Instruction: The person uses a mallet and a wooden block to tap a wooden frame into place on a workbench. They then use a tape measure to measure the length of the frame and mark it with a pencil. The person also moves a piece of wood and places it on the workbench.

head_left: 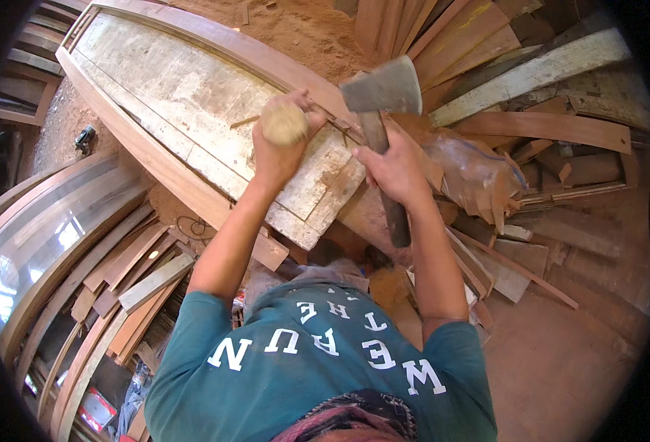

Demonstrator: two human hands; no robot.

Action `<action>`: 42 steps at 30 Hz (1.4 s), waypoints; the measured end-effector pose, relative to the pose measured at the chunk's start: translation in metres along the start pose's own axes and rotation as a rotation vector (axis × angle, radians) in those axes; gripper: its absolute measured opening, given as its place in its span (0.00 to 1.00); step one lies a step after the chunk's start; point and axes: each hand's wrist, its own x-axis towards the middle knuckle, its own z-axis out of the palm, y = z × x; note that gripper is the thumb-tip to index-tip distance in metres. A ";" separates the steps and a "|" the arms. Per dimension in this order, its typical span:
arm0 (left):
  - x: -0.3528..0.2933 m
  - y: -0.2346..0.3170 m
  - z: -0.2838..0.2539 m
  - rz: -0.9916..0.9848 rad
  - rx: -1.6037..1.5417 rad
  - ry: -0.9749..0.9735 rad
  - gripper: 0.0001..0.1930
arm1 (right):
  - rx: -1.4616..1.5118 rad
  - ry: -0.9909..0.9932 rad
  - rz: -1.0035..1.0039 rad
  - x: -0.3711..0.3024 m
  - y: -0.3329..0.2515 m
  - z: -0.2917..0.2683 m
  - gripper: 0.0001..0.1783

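My left hand is closed round an upright wooden chisel handle, seen end-on as a pale round top. The blade is hidden below. It stands over the far rail of a long wooden frame, which lies on a worn, whitish board. My right hand grips a hatchet by its dark wooden handle. The hatchet's broad grey head is raised just right of the chisel, apart from it and slightly blurred. A thin wood strip rests on the board beside my left hand.
Stacked planks and a glossy curved panel fill the left side. More boards and a long pale beam lie at the far right. A crumpled plastic bag sits beside my right forearm. Sawdust covers the floor beyond the frame.
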 end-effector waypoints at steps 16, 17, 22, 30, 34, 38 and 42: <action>-0.119 0.023 -0.089 0.314 0.042 -1.073 0.39 | 0.800 0.313 0.448 -0.144 0.141 0.124 0.32; -0.120 0.012 -0.107 0.227 0.012 -1.078 0.40 | 0.659 0.383 0.514 -0.140 0.161 0.129 0.30; -0.128 -0.047 -0.218 -0.046 0.184 -0.879 0.29 | 0.020 0.643 0.577 -0.139 0.269 0.121 0.24; -0.179 -0.111 -0.350 -0.337 0.504 -0.738 0.25 | -0.143 0.582 0.608 -0.133 0.338 0.112 0.24; -0.194 -0.120 -0.371 -0.452 0.513 -0.741 0.24 | -0.254 0.890 0.631 -0.142 0.394 0.106 0.28; -0.191 -0.105 -0.386 -0.466 0.481 -0.675 0.22 | -0.413 0.873 0.654 -0.154 0.350 0.090 0.30; -0.161 -0.101 -0.412 -0.399 0.370 -0.502 0.20 | -0.344 0.829 0.679 -0.169 0.388 0.091 0.30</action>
